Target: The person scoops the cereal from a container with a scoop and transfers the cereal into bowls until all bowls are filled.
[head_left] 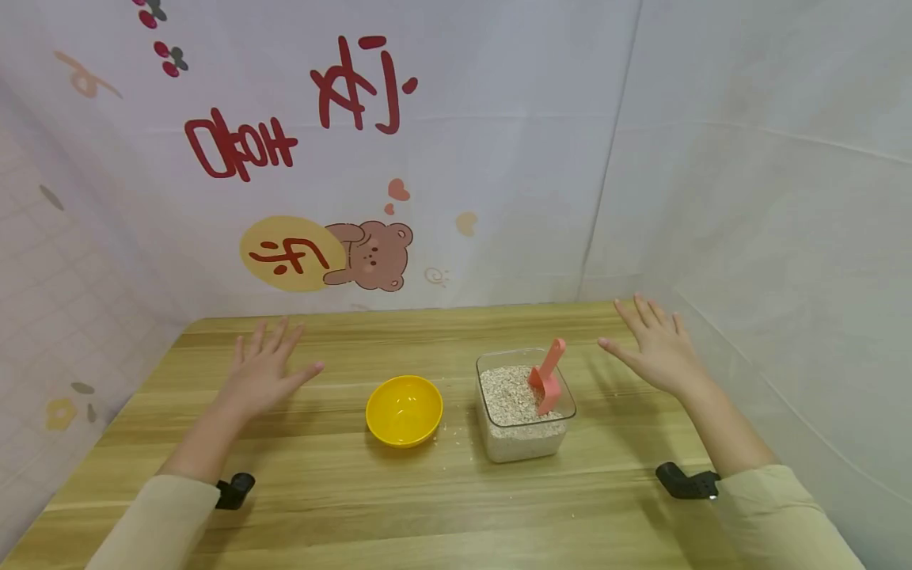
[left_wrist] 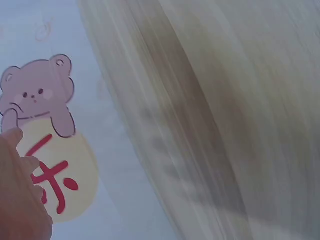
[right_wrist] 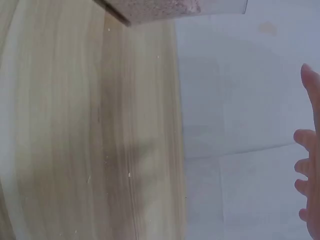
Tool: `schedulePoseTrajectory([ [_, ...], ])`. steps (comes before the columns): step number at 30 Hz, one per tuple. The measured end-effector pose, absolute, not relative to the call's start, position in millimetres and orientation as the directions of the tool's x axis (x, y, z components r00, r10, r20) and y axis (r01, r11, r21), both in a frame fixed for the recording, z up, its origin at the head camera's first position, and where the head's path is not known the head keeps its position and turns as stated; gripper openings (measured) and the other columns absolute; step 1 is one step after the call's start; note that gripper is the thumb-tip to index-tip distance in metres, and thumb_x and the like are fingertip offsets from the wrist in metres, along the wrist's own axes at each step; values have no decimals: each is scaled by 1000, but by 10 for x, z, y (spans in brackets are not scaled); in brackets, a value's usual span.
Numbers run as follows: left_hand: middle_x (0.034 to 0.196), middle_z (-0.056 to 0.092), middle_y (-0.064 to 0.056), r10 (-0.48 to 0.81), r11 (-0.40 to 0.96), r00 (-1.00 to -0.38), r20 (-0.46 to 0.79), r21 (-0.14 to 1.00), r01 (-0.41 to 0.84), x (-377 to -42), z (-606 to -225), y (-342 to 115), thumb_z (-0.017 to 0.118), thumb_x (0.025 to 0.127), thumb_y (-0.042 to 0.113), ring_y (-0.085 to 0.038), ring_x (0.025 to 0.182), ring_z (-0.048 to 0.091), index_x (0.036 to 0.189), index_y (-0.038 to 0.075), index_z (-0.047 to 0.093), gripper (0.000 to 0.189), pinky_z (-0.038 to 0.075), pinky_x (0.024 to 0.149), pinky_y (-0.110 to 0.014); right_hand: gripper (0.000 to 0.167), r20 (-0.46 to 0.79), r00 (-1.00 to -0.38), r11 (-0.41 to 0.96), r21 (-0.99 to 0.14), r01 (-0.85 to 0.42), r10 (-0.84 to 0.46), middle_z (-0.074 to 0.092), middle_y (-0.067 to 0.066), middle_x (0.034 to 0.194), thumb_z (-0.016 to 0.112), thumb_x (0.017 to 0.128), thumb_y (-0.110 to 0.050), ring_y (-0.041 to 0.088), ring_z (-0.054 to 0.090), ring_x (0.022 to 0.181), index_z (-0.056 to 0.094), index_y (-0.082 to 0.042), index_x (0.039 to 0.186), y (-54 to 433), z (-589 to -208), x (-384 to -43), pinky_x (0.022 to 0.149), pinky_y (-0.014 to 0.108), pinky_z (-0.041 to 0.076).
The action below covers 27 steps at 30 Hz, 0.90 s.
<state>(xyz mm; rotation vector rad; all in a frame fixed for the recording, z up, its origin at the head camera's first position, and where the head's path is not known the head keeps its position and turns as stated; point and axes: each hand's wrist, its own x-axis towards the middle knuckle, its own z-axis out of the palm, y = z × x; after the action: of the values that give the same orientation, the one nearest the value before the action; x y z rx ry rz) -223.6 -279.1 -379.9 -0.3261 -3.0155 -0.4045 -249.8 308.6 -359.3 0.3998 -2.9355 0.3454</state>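
A yellow bowl [head_left: 404,412] stands on the wooden table, with nothing visible inside it. To its right is a clear square container [head_left: 523,443] filled with pale flakes like oats [head_left: 507,396]. A pink scoop [head_left: 547,380] stands tilted in the flakes, handle up. My left hand [head_left: 260,376] is held out left of the bowl, fingers spread and holding nothing. On the far side, right of the container, my right hand [head_left: 659,348] is likewise spread and touches nothing. The right wrist view catches the container's edge [right_wrist: 220,6] at its top.
Small crumbs lie on the wooden table [head_left: 342,507] around the bowl and container. A white printed cloth [head_left: 499,158] hangs behind the table, and another white cloth wall [head_left: 805,277] rises at the right. Black wrist mounts [head_left: 687,481] sit by both sleeves.
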Motion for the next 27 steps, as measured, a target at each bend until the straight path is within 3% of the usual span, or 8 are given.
schedulePoseTrajectory([
  [12,158,1,-19,239,920,-950,201,265,288,-2183,-3775,-2526,47,93,60,-37,141,-16,154,10,15,85,-18,105,-59,77,254,-931,914,-246,-323,-261,8,20,157,45,95,-56,45,9,140,13,-18,155,2957,-3489,-2361,110,59,-1],
  [21,159,0,-14,260,887,-939,223,329,324,-2132,-3790,-2286,48,89,65,-36,142,-11,154,10,16,91,-13,107,-58,72,336,-892,868,-291,-403,-301,21,18,155,52,96,-48,46,19,137,22,-17,154,2825,-3405,-2252,104,68,13],
  [27,158,6,-16,265,876,-936,230,349,333,-2127,-3828,-2158,52,87,65,-37,143,-6,154,10,18,93,-10,109,-58,70,371,-868,827,-331,-455,-330,31,17,150,57,95,-43,44,27,134,28,-15,152,2731,-3376,-2181,99,68,24],
])
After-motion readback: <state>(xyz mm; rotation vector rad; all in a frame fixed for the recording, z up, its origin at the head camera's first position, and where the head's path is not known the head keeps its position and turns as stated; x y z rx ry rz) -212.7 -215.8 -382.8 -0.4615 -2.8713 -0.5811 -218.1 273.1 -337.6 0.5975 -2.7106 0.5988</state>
